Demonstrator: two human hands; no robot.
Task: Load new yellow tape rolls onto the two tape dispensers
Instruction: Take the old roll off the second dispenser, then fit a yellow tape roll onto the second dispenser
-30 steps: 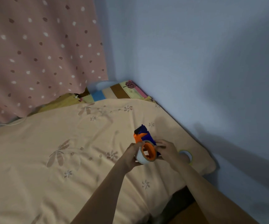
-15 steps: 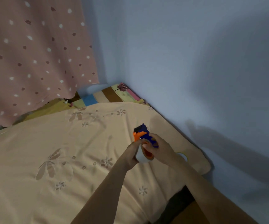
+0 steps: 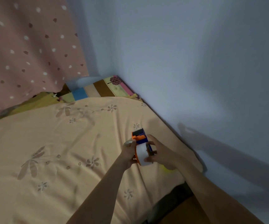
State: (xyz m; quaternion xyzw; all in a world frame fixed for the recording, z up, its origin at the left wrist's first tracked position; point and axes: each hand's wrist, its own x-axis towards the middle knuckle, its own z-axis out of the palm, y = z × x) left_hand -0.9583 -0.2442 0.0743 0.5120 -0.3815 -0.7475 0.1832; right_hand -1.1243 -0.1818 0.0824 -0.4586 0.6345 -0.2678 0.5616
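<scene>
A tape dispenser [image 3: 141,137], orange and blue, is held above a peach bedsheet [image 3: 53,143] near the corner of a room with a grey-blue wall [image 3: 187,62]. The left hand [image 3: 129,153] is curled round the dispenser's near side, thumb upward beside the orange head. The right hand [image 3: 160,155] is wrapped round a pale tape roll [image 3: 141,154] seated on the dispenser's hub, thumb and fingers pinching its rim. A patch of yellow [image 3: 167,168], probably a second roll, is glimpsed on the sheet just beneath the right wrist (mostly hidden, so this cannot be confirmed). No second dispenser is seen.

The step in hand appears to be seating the roll on the hub. It would best be done with the dispenser kept steady by the left hand while the roll is pressed squarely on, not tilted, until flush. The loose end should then be fed toward the dark cutter head. A spotted pink curtain [image 3: 25,46] hangs behind.
</scene>
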